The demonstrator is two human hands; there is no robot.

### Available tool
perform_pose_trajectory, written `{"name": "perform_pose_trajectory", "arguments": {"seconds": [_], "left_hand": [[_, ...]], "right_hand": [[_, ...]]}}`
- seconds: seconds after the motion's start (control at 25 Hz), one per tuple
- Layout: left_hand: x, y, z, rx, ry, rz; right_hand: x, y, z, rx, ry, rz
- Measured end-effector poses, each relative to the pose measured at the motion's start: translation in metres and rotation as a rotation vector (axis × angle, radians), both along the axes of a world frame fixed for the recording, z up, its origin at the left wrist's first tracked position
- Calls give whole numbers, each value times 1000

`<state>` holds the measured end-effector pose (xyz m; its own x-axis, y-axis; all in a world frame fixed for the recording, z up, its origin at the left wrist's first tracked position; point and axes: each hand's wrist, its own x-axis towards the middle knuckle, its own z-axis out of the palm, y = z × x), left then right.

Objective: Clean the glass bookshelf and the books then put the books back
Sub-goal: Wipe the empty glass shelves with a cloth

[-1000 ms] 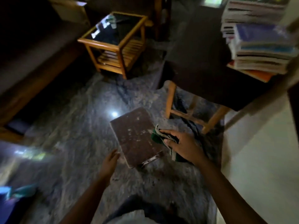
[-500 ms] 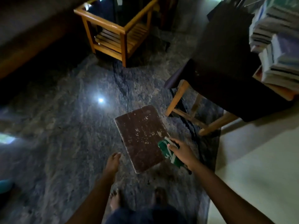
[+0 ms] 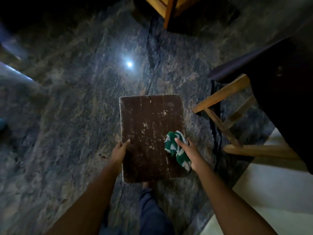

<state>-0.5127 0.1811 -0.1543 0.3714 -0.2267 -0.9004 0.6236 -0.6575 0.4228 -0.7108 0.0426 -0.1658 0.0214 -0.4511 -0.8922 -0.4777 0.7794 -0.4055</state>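
A large worn brown book (image 3: 149, 133) with a scuffed cover is held flat above the dark stone floor, in the middle of the head view. My left hand (image 3: 120, 150) grips its left edge, thumb on top of the cover. My right hand (image 3: 187, 152) holds the book's right edge and clutches a bunched green and white cloth (image 3: 176, 150) against the cover. The glass bookshelf and the other books are out of view.
A wooden table (image 3: 225, 94) under a dark cloth (image 3: 288, 85) stands at the right. Another wooden table leg (image 3: 168, 12) shows at the top. The polished stone floor (image 3: 76, 107) reflects a light. A pale floor strip (image 3: 271, 192) lies at lower right. My leg (image 3: 152, 209) is below the book.
My left hand has taken hold of the book's left edge. The book now sits square between both hands. The view has tipped down, and the book stack on the table has left the frame.
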Motion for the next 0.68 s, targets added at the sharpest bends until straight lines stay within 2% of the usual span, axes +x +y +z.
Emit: {"name": "perform_pose_trajectory", "arguments": {"seconds": [0.28,0.4,0.56,0.68], "left_hand": [[29,38,-1,-129,236,338],[56,99,8,-176,269,482],[103,221,40,-216,293,760],[138,331,59,-176,259,956]], "right_hand": [[31,15,17,31,-21,151],[78,52,32,14,-50,246],[175,141,55,27,-83,520],[260,228,68,55,-101,777]]}}
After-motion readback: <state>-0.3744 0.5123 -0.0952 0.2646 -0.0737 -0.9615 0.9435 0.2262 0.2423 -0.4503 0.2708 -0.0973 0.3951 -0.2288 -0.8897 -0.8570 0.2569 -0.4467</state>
